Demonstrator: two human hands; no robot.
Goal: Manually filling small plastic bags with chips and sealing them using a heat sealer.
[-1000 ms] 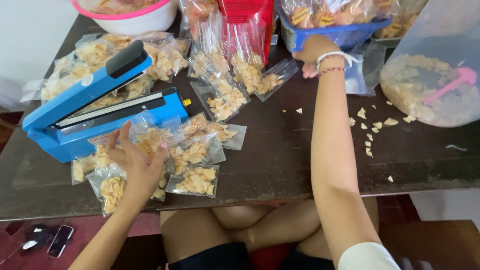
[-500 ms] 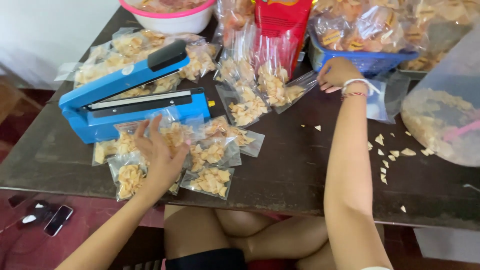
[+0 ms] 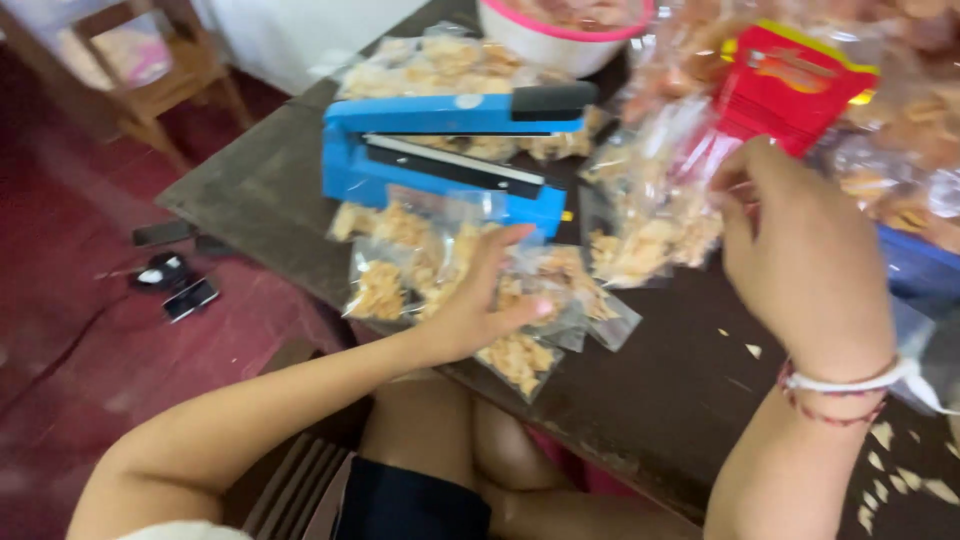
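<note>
My left hand [image 3: 478, 300] lies flat, fingers spread, on a heap of small clear snack bags [image 3: 400, 265] at the near edge of the dark table [image 3: 270, 180]. Just behind the heap stands a blue heat sealer [image 3: 440, 140] with its black-handled arm raised a little. My right hand [image 3: 800, 250], with string bracelets at the wrist, is lifted over the table and pinches the top of a clear bag of chips [image 3: 650, 215] that leans among other filled bags.
A white bowl with a pink rim [image 3: 570, 30] stands behind the sealer. A red packet [image 3: 790, 85] and more filled bags crowd the far right. Crumbs [image 3: 900, 470] dot the table at right. Phones and cables [image 3: 175, 285] lie on the red floor, near a wooden stool [image 3: 150, 60].
My view has swung left and closer. My right hand has come nearer with a bag of chips in its fingers. The left hand stays pressed on the heap of bags.
</note>
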